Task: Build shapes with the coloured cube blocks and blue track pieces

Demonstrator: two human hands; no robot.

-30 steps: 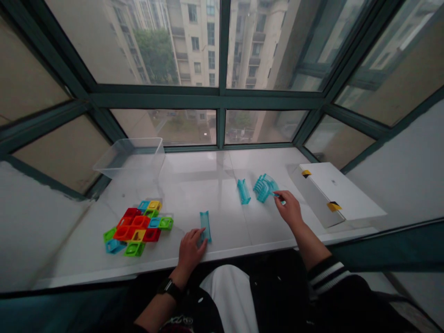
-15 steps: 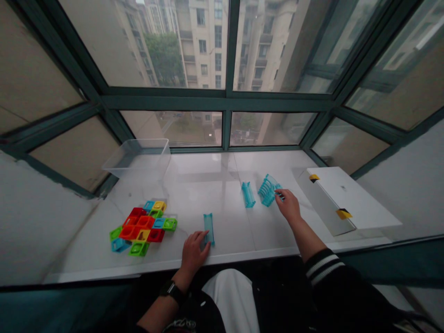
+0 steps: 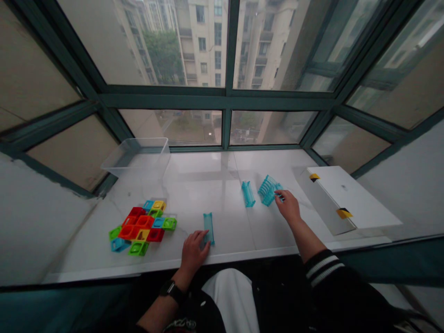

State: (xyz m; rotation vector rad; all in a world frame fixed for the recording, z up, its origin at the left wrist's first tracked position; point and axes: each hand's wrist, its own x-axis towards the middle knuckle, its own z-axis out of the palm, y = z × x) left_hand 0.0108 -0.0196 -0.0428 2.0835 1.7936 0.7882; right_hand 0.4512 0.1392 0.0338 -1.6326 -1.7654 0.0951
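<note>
Remotely I log left hand (image 3: 194,248), seven o'clock, on blue strip (image 3: 208,223); right hand (image 3: 288,206), four o'clock, at blue curves (image 3: 267,189); grips unclear; box (image 3: 368,199) logo (image 3: 343,187) illegible.

Site: appears to be a home, an upper-floor flat. Evidence: bay window with green frames (image 3: 279,101); white, marble-look sill (image 3: 194,185) set within it; apartment blocks (image 3: 192,58) opposite, ground (image 3: 183,124) seen well below through lower panes (image 3: 277,129); colourful toy blocks (image 3: 144,223) lying on the sill.

Head-worn view, forward and down
</note>
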